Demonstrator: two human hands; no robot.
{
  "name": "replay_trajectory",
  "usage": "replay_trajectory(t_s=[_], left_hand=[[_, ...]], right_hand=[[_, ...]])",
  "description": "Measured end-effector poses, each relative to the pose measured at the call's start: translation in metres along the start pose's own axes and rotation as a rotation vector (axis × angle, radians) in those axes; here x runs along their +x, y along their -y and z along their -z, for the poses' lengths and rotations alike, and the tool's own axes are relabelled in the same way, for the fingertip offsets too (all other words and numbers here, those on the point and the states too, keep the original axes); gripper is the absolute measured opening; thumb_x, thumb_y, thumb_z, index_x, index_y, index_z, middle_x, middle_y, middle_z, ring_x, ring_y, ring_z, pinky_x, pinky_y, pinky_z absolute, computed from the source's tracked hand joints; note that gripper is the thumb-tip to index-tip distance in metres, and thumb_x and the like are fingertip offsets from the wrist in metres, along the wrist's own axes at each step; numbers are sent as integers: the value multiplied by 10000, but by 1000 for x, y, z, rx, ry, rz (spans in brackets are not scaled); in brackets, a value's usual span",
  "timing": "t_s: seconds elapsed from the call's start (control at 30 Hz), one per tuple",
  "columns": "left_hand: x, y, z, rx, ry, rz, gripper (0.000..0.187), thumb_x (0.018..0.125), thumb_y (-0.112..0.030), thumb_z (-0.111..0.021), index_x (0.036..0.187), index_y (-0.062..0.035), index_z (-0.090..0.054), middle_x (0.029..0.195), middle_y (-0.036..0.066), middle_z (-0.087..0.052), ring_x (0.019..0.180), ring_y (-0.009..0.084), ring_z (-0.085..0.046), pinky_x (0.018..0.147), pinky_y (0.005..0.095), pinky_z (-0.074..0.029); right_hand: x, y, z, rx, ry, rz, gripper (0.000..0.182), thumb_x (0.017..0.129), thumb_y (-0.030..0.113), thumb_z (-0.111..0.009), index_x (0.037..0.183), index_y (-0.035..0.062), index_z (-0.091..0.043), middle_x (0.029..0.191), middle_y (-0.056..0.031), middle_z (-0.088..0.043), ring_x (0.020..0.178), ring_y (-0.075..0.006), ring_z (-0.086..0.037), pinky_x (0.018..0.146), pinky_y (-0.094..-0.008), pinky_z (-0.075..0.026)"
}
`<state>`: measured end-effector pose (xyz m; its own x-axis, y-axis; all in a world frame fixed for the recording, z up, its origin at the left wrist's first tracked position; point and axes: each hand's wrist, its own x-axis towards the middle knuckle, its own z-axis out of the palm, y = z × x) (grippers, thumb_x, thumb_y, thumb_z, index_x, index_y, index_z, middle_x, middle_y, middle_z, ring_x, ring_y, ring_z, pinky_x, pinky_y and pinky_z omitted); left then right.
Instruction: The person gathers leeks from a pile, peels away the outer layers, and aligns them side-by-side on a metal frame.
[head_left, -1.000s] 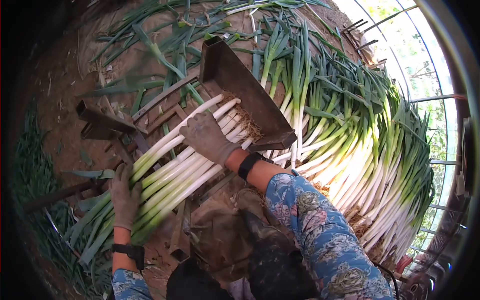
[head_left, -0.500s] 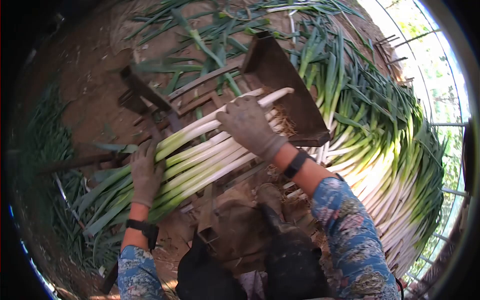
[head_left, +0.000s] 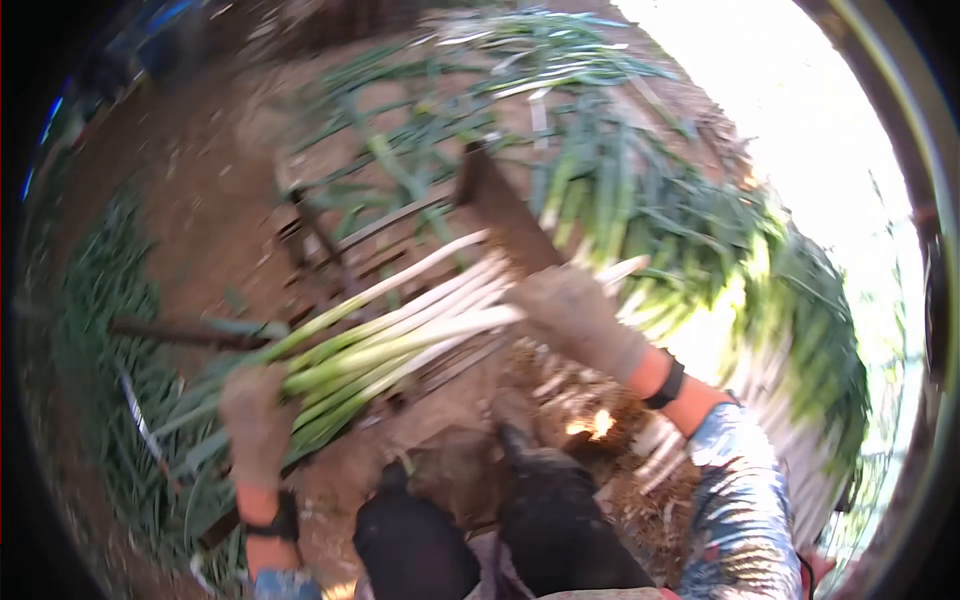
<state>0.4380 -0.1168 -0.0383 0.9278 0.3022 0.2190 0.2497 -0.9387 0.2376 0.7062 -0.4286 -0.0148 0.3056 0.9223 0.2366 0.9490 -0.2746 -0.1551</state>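
A bundle of leeks (head_left: 400, 335) lies on a low metal rack (head_left: 385, 265), white root ends toward an upright metal plate (head_left: 515, 215). My gloved right hand (head_left: 575, 310) is closed around a leek near its white end; the tip sticks out past the hand on the right. At the bundle's green end my gloved left hand (head_left: 257, 415) rests against the leaves; it is blurred, and its fingers cannot be made out.
A large heap of leeks (head_left: 740, 270) lies on the right. Loose leaves (head_left: 410, 160) are strewn behind the rack, with more leafy greens (head_left: 110, 390) on the left. A metal bar (head_left: 185, 332) juts out from the rack's left side.
My right hand has moved right and down, now holding a leek apart from the bundle's root ends. My left hand has moved down and left along the leaves. The view has shifted.
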Motion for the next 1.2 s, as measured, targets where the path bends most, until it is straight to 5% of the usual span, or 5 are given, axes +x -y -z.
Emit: replay_trajectory(t_s=[0.37,0.53,0.67,0.87,1.2], left_hand=[[45,-119,180,308,-655,-394,395,1022,-232,-513,1286,57,-559,1338,236,-566,1287,417,-509,1101,524,-395],[17,-126,113,336,-440,-536,402,900,-202,-624,1220,40,-597,1258,211,-607,1287,397,-505,1087,505,-398],[-32,-173,135,320,-102,-290,374,949,-205,-629,1268,-10,-607,1267,154,-630,1207,323,-560,1055,431,-419],[-66,-165,127,175,41,-335,406,945,-213,-630,1308,-35,-591,1297,180,-608,1205,365,-556,1028,471,-436],[-65,-244,136,-726,108,-67,330,979,-283,-595,1191,-42,-671,1260,134,-651,1128,260,-605,999,366,-430]], right_hand=[[-19,23,63,1425,-578,-769,258,974,279,-589,945,22,-594,693,-3,-528,654,-110,-512,599,-304,-424],[3,-135,133,757,-989,-823,450,884,305,-671,1190,-5,-556,1059,-230,-627,911,-330,-628,769,-393,-508],[-115,-143,119,284,-785,-757,536,842,339,-682,1223,-15,-553,1123,-239,-640,1061,-374,-627,927,-417,-485],[-388,-109,74,-252,-236,-1543,439,811,267,-694,1169,51,-562,1176,-166,-597,1113,-364,-577,873,-515,-476],[-443,-23,115,-282,568,-1099,406,889,368,-568,1138,60,-657,1110,-178,-687,1094,-328,-612,917,-479,-456]])
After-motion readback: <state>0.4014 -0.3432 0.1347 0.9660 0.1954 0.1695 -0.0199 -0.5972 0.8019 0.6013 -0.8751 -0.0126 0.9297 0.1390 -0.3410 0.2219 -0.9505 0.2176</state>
